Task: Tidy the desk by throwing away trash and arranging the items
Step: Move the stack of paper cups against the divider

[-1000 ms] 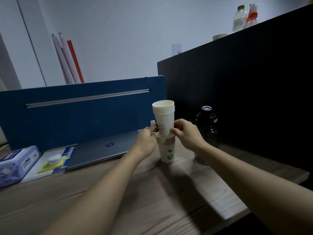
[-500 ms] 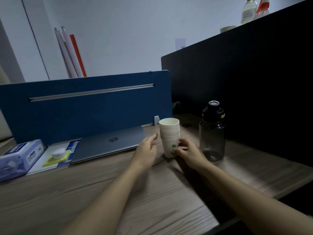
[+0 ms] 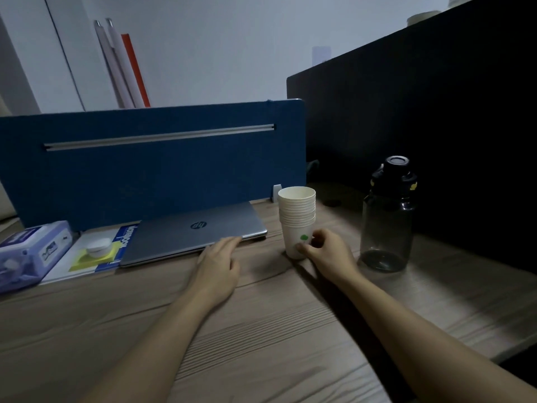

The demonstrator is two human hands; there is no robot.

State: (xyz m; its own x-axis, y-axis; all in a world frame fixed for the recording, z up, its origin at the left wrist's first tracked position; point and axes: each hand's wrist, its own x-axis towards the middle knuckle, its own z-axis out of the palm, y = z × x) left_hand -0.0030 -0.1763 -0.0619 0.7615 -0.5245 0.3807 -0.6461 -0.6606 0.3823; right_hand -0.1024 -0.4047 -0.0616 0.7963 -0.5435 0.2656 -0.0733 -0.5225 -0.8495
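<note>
Writing: HP logo on the closed laptop (image 3: 191,232); "notebook" on the blue booklet (image 3: 123,242).
Cup stack (image 3: 297,221): upright on the table (image 3: 261,330), between laptop and dark bottle (image 3: 388,216).
Right hand (image 3: 325,253): fingers pinching the bottom cup.
Left hand (image 3: 218,264): open, flat, fingertips at the laptop's edge; half a second ago it was beside the cups.

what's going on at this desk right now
A person is tidying a wooden desk. The right hand grips the base of a nested stack of paper cups standing upright on the desk, beside a dark water bottle. The left hand lies open and flat, its fingertips at the front edge of a closed laptop.
</note>
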